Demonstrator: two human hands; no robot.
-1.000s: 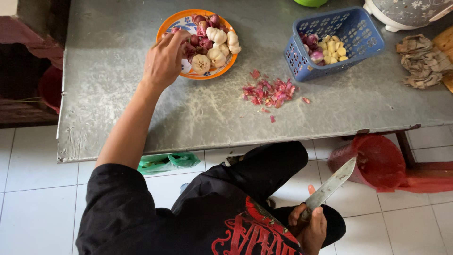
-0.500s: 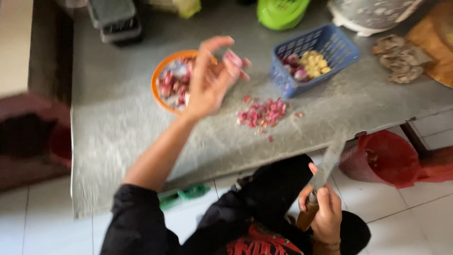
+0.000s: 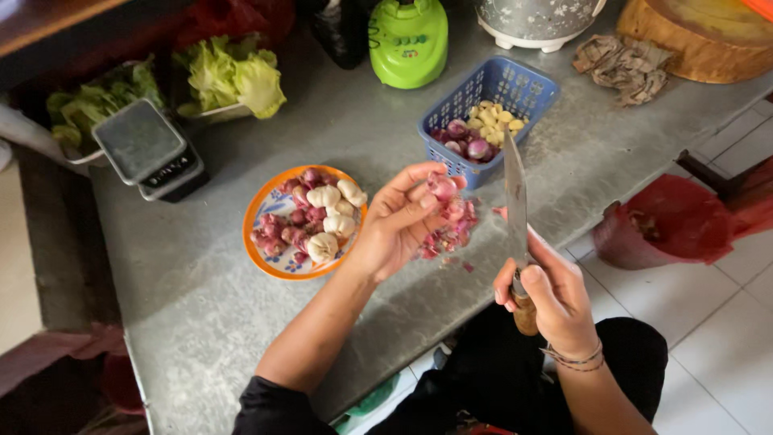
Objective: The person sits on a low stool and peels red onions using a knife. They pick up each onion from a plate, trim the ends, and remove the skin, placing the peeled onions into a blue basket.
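Observation:
My left hand is raised over the grey counter and pinches a small pink shallot at its fingertips. My right hand grips the wooden handle of a knife, blade pointing up beside the shallot. Under the left hand lies a heap of pink shallot peels. An orange-rimmed plate with shallots and garlic bulbs sits just left of my left hand.
A blue basket of peeled cloves and shallots stands behind the knife. Further back are a green appliance, a kitchen scale, lettuce, a crumpled cloth and a wooden block. A red bag hangs beside the counter.
My left hand lifted from the plate with a shallot and came toward me. My right hand brought the knife up from below the counter edge to beside the shallot. The view shifted.

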